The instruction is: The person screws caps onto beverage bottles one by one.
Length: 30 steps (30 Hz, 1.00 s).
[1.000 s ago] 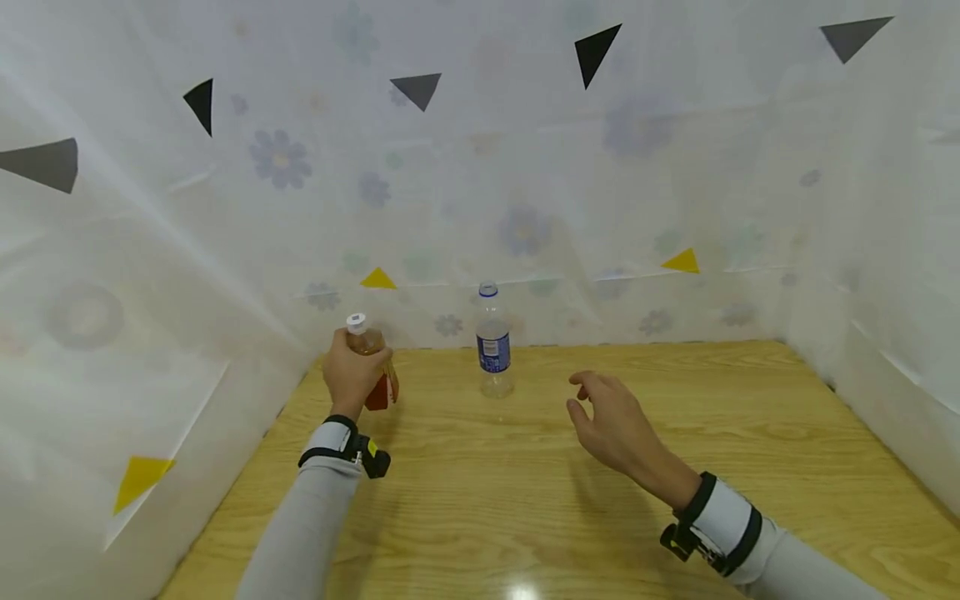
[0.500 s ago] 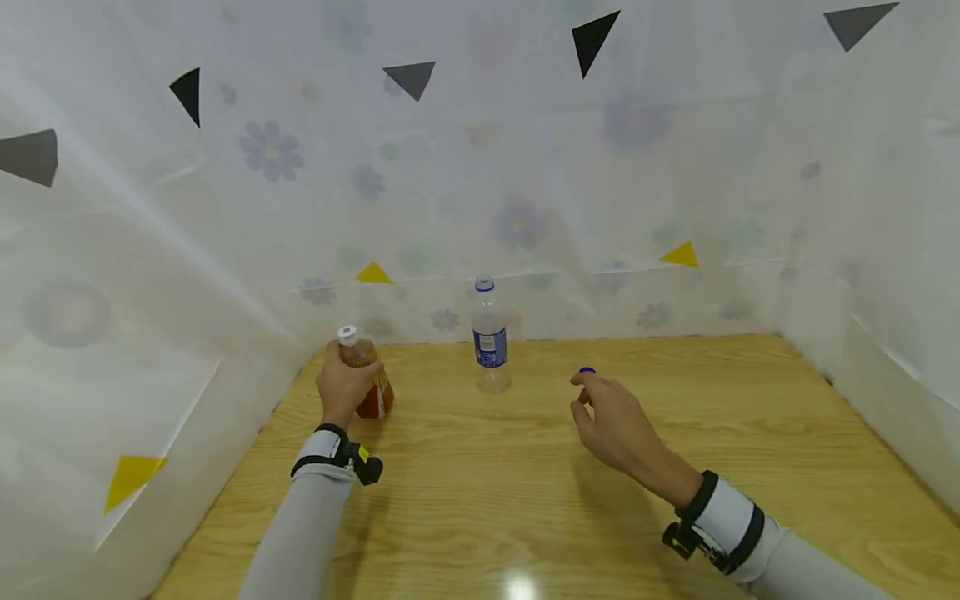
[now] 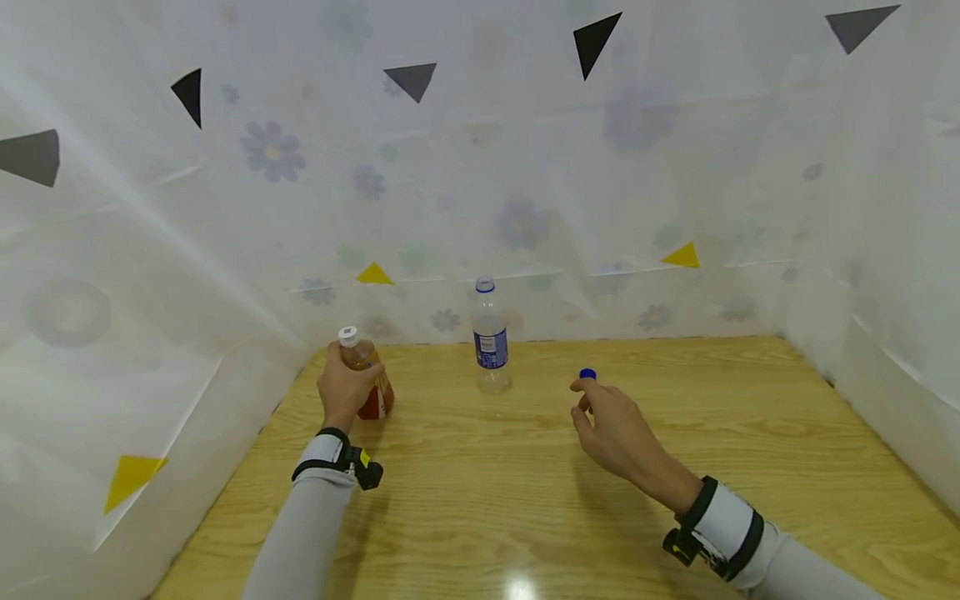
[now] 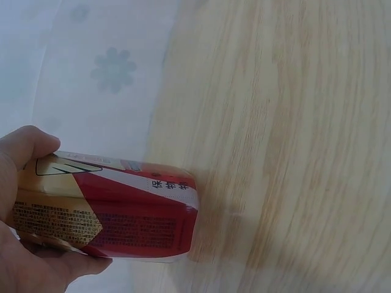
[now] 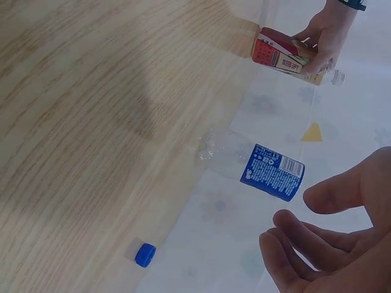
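Nearest: grey sleeves with black-and-white wrist straps on both arms, over a light wooden table (image 3: 480, 517) with visible grain.

Right hand (image 3: 611, 425) hovers above the table, fingers loosely curled and apart, holding nothing; the right wrist view shows bare fingertips (image 5: 317, 198) with open space between them. Just beyond its fingertips a small blue bottle cap (image 3: 587, 374) lies on the table, not touched; in the right wrist view the cap (image 5: 145, 254) sits alone on the wood.

Left hand (image 3: 343, 387) wraps round the tea bottle (image 3: 367, 375), thumb and fingers curled about its upper body. The bottle stands upright with its base on the table: amber liquid, white screw cap on, red and cream label with printed characters, seen close in the left wrist view (image 4: 110, 210). It sits at the far-left part of the table, near the curtain.

Farther, between the two hands and beyond both: a clear water bottle (image 3: 491, 337), upright, apart from either hand, blue label, blue cap on, looks nearly empty.

Farthest: white translucent curtain (image 3: 525, 167) with pale flower print and black, grey and yellow triangles, enclosing the table on three sides.
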{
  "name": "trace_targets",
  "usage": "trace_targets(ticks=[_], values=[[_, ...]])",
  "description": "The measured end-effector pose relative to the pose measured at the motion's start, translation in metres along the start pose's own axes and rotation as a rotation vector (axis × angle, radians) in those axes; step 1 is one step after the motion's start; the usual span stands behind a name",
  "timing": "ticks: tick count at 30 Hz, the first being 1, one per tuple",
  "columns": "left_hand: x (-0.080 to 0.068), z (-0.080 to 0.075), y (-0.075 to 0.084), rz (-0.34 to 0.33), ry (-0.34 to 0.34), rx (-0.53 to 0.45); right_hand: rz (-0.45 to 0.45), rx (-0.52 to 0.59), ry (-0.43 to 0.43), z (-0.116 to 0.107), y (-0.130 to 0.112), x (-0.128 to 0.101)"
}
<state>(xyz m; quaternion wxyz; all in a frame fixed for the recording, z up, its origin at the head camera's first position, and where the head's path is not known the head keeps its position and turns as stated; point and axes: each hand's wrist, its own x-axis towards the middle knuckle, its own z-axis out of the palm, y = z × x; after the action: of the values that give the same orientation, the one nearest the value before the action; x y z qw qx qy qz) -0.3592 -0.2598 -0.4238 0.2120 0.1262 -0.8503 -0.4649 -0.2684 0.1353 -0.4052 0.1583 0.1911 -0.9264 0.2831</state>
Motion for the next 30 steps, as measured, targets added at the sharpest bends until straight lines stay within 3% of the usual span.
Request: trace_targets(ticks=[11, 20, 27, 30], values=[[-0.002, 0.0, 0.003, -0.082, 0.013, -0.019, 0.013, -0.005, -0.002, 0.001, 0.003, -0.002], [-0.005, -0.006, 0.006, -0.091, -0.03, -0.035, 0.016, 0.006, -0.008, 0.004, 0.004, -0.002], [0.0, -0.02, 0.014, -0.123, -0.128, 0.055, 0.015, 0.009, -0.014, 0.004, 0.004, 0.0], [0.003, -0.027, 0.025, -0.085, -0.122, 0.107, 0.021, 0.016, -0.028, 0.004, 0.004, -0.001]])
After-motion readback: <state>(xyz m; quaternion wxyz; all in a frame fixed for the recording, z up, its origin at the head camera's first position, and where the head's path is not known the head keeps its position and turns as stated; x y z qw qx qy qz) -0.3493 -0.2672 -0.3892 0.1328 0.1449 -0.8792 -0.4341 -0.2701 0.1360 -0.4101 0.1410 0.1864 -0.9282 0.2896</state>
